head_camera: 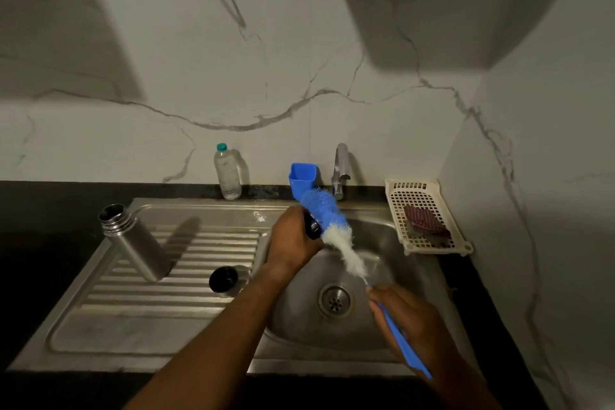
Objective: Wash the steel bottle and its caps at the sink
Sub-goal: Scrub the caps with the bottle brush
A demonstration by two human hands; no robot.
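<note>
Mid-task: one cap is being scrubbed over the sink.
The right hand has its fingers closed round the brush handle; the left hand grips a black cap against the bristles. The other cap and the open bottle stand on the drainboard, probably still unwashed.

My brush has blue bristles turning white, blue handle too, and the cap is black. Silver bottle, maroon checked scrubber in the cream basket, grey veins across the white wall.
</note>
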